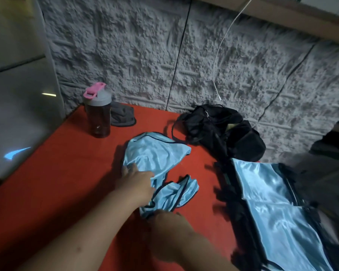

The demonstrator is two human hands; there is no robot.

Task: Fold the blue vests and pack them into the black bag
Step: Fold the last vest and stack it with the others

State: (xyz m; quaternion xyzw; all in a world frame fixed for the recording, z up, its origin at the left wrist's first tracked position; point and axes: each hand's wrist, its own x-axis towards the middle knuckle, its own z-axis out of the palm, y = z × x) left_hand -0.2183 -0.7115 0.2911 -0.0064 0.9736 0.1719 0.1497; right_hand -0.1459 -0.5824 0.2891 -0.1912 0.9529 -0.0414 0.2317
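Note:
A crumpled light blue vest (157,157) with dark trim lies in the middle of the red table (63,173). My left hand (139,178) rests on its left side, fingers closed on the fabric. My right hand (164,218) is at the vest's near end, fingers curled down onto the cloth and partly hidden. A second blue vest (272,208) lies spread flat at the right, over dark material. The black bag (223,130) sits at the back of the table against the wall, its top unzipped.
A dark shaker bottle (98,114) with a grey lid and pink cap stands at the back left, a grey cloth (123,116) behind it. A white cable (221,55) hangs down the textured wall. The table's left edge drops to a tiled floor.

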